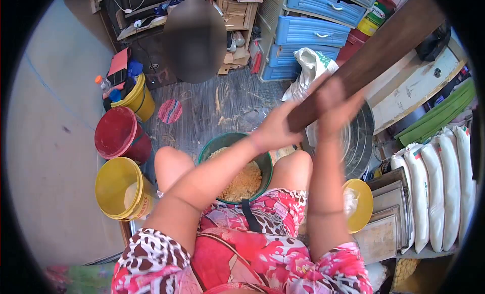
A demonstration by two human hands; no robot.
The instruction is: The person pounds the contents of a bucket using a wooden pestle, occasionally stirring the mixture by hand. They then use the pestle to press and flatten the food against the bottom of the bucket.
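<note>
Both hands grip a thick dark-brown wooden pole (384,46), which slants from its lower end near the middle up to the top right. My left hand (278,126) is closed on it near the lower end. My right hand (336,108), smeared by motion, closes around it slightly higher up. Below my left forearm, a green bucket (269,175) stands between my knees. In it lies a coarse, crumbly, pale-yellow material (247,182), partly hidden by the forearm. The pole's lower end is above and to the right of the bucket, apart from it.
Left stand a red bucket (115,127), a yellow bucket (108,185) and another filled yellow bucket (141,102). Right are a dark round tub (366,137), a small yellow tub (365,210), stacked flat trays (376,238) and several white sacks (432,188). Blue drawers (313,34) stand behind.
</note>
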